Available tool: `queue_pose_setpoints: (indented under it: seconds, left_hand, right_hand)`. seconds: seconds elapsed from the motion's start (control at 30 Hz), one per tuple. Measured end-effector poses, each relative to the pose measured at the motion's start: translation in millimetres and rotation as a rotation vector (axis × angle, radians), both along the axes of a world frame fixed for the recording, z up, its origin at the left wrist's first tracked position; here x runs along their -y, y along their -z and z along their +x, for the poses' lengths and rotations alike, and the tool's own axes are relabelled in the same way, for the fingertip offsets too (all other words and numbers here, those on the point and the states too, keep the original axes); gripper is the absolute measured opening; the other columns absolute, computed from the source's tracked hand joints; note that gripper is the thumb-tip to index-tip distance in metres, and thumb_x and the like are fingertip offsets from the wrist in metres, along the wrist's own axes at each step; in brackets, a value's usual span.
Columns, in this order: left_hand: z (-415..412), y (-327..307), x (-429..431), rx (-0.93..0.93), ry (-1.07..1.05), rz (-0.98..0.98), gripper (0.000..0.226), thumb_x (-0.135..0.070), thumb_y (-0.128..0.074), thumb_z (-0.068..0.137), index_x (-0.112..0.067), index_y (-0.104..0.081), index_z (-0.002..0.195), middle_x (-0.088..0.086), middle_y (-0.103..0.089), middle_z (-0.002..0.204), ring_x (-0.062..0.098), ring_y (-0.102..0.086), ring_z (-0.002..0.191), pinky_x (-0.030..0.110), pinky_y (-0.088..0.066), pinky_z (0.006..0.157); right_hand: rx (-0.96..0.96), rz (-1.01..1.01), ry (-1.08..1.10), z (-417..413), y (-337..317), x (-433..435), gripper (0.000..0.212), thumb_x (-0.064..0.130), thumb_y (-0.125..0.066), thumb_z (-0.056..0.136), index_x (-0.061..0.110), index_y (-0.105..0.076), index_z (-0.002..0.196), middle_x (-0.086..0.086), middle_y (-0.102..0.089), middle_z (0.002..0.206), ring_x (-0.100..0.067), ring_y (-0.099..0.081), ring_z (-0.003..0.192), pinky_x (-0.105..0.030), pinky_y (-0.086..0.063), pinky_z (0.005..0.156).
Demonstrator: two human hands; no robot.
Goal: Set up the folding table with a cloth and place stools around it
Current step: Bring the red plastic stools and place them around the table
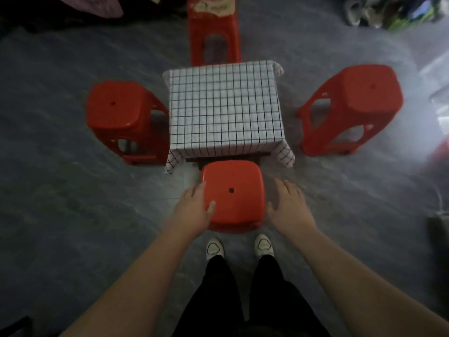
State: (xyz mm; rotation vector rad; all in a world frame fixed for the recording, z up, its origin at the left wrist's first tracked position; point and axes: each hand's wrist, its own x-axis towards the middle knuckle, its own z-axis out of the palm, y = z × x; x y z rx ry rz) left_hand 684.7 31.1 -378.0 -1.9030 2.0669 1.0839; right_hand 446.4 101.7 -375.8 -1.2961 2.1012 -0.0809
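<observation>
Looking down, we find the folding table at frame centre under a white grid-checked cloth, roughly square, with its corners drooping at the lower edge. Red stools stand upright on all four sides: left stool, right stool, top stool with a torn pale label too blurred to read, and near stool below. Our left hand rests on its left edge, thumb on the seat, fingers together. Our right hand hovers just beside its right edge, fingers loosely spread.
</observation>
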Motion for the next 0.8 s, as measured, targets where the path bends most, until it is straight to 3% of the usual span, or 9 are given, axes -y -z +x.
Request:
queue_pose_setpoints:
  seconds: [0.17, 0.3, 0.37, 0.5, 0.63, 0.8]
  left_hand:
    - [2, 102, 19, 0.058, 0.020, 0.126, 0.073, -0.043, -0.053, 0.096, -0.027, -0.014, 0.157, 0.011, -0.012, 0.164, 0.030, -0.018, 0.150, 0.051, -0.028, 0.118]
    - [3, 189, 26, -0.047, -0.097, 0.173, 0.077, -0.036, -0.060, 0.093, -0.026, -0.016, 0.156, 0.011, -0.025, 0.159, 0.031, -0.038, 0.140, 0.052, -0.039, 0.112]
    - [5, 233, 28, -0.087, -0.171, 0.175, 0.083, -0.033, -0.064, 0.090, -0.028, -0.014, 0.156, 0.010, -0.028, 0.157, 0.030, -0.045, 0.136, 0.051, -0.043, 0.109]
    - [11, 304, 25, -0.109, -0.311, 0.173, 0.099, -0.033, -0.071, 0.088, -0.035, 0.001, 0.157, 0.009, -0.017, 0.162, 0.029, -0.038, 0.140, 0.051, -0.039, 0.112]
    - [14, 332, 15, -0.112, -0.293, 0.121, 0.109, -0.031, -0.073, 0.087, -0.046, 0.013, 0.152, 0.003, -0.005, 0.165, 0.028, -0.038, 0.141, 0.050, -0.041, 0.111]
    - [15, 333, 3, -0.088, -0.294, 0.071, 0.107, -0.022, -0.072, 0.087, -0.048, 0.009, 0.153, 0.009, -0.022, 0.158, 0.025, -0.050, 0.129, 0.043, -0.048, 0.104]
  right_hand:
    - [0.002, 0.097, 0.136, 14, 84, 9, 0.070, 0.032, -0.054, 0.092, 0.018, -0.025, 0.155, -0.010, -0.028, 0.159, -0.032, -0.023, 0.147, -0.050, -0.027, 0.118]
    - [0.026, 0.110, 0.160, 10, 167, 20, 0.071, 0.031, -0.052, 0.090, 0.016, -0.024, 0.154, -0.011, -0.029, 0.159, -0.033, -0.025, 0.146, -0.050, -0.030, 0.117]
    - [0.041, 0.122, 0.166, 5, 210, 27, 0.074, 0.034, -0.053, 0.092, 0.017, -0.019, 0.156, -0.011, -0.025, 0.161, -0.033, -0.022, 0.147, -0.050, -0.028, 0.118]
    - [0.195, 0.133, 0.294, 4, 282, 33, 0.095, 0.041, -0.064, 0.091, 0.027, 0.001, 0.158, -0.012, -0.014, 0.164, -0.036, -0.022, 0.148, -0.053, -0.028, 0.117]
    - [0.276, 0.128, 0.341, 20, 315, 23, 0.110, 0.041, -0.070, 0.087, 0.037, 0.017, 0.154, -0.014, -0.011, 0.163, -0.038, -0.039, 0.139, -0.054, -0.039, 0.111]
    - [0.247, 0.090, 0.349, 30, 320, 16, 0.109, 0.032, -0.070, 0.090, 0.036, 0.018, 0.154, -0.016, -0.015, 0.159, -0.036, -0.046, 0.133, -0.051, -0.042, 0.109]
